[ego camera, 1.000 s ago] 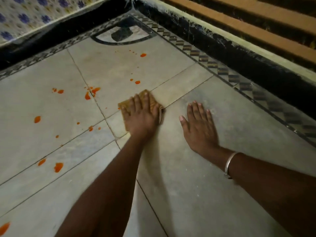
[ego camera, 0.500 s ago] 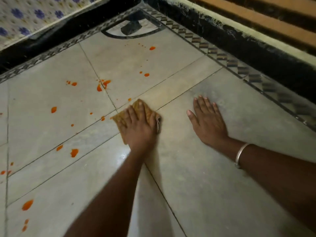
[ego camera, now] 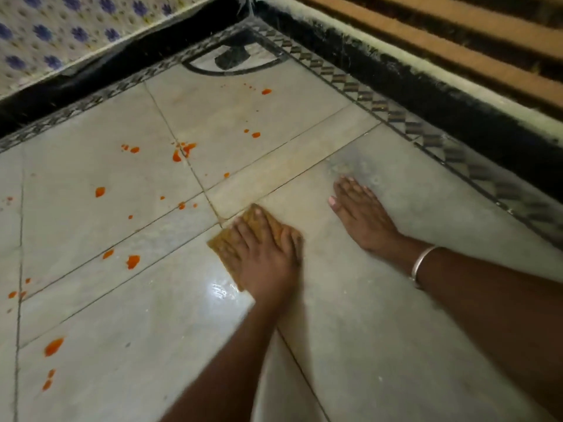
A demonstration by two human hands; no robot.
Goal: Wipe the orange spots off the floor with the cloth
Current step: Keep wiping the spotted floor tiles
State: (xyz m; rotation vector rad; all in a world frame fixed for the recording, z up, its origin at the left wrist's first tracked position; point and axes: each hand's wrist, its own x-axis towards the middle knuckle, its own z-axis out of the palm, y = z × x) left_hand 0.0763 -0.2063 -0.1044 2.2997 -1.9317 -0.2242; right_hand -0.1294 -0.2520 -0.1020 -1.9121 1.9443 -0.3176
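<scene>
- The left hand (ego camera: 265,257) lies flat on the cloth (ego camera: 225,248), fingers straight and slightly spread, pressing it to the floor (ego camera: 350,345).
- The tan cloth sits where the tile joints cross, near the middle of the view. The hand hides most of it; only its far corner and left edge show.
- The right hand (ego camera: 362,217) rests palm down on bare tile just right of the cloth, not touching it, fingers straight and close together. A bangle (ego camera: 422,263) circles the wrist.
- Orange spots (ego camera: 132,261) dot the tiles left of and beyond the cloth; none touches it. Those at the left edge are small and hard to make out.
- A wet shine (ego camera: 219,290) lies beside the cloth's near edge.
- Both forearms are blurred and cut off by the frame.
- A dark shape (ego camera: 231,57) in the far corner is too blurred to tell.
</scene>
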